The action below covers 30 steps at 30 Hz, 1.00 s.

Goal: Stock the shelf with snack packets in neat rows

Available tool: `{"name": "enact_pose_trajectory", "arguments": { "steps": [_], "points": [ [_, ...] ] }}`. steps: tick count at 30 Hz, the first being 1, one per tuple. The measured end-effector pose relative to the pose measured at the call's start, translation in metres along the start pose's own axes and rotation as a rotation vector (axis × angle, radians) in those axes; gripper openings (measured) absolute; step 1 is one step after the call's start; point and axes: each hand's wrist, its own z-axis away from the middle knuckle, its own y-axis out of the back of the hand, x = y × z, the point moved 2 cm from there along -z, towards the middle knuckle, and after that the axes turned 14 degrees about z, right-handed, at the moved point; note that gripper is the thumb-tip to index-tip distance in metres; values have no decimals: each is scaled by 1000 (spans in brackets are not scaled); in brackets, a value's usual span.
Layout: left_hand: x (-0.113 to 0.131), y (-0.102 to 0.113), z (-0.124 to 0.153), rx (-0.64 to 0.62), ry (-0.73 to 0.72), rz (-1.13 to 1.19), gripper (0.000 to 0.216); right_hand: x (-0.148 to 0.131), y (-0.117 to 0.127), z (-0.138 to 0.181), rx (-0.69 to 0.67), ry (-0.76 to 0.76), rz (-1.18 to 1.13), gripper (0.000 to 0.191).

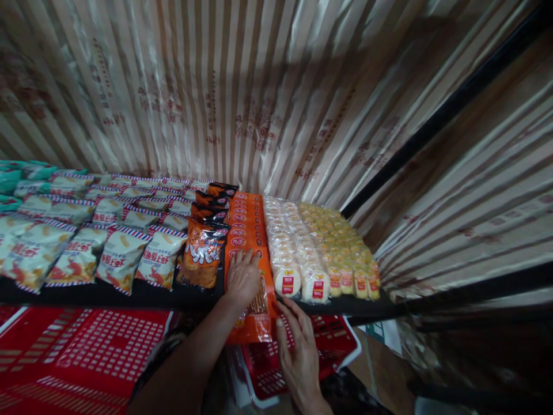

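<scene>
My left hand (242,278) lies flat, fingers spread, on top of the front orange snack packet (259,314), which hangs over the dark shelf edge (129,295). My right hand (299,351) is below it, fingers stretched out against the packet's lower right side. Behind this packet a row of the same orange packets (245,222) runs back along the shelf.
Left of the row lie dark orange chip bags (202,253) and several white prawn-cracker bags (121,256). To the right are rows of round white cakes (287,253) and yellow wrapped cakes (345,248). Red plastic baskets (86,351) sit below. A striped curtain (259,86) hangs behind.
</scene>
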Motion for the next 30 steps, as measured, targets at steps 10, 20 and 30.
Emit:
{"name": "enact_pose_trajectory", "arguments": {
  "steps": [10, 20, 30],
  "points": [
    [5, -2, 19, 114, 19, 6, 38, 17, -9, 13, -92, -318, -231, 34],
    [3, -3, 30, 9, 75, -44, 44, 12, -17, 15, -113, -301, -290, 40],
    [6, -1, 28, 7, 68, -71, 45, 8, -14, 7, -82, -246, -292, 35]
  ]
}}
